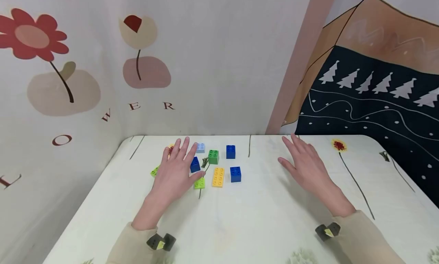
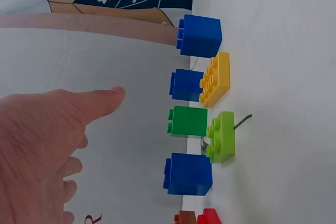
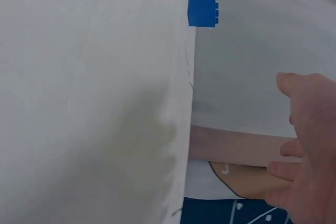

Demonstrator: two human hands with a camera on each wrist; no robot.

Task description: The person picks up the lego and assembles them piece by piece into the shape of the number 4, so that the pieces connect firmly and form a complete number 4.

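My left hand hovers over the left part of a group of toy building bricks, fingers spread and holding nothing. Beside its thumb lies a lime green brick; a blue brick shows just past the index finger. Another lime brick is partly hidden by the hand. To its right are a yellow brick, a green brick and two more blue bricks. My right hand is held above the table's right half, fingers extended and nothing in it.
A light blue brick sits near the back edge. Brown and red bricks appear low in the left wrist view. The white tablecloth bears printed flowers. Behind it hang a pale curtain and a dark tree-print cloth.
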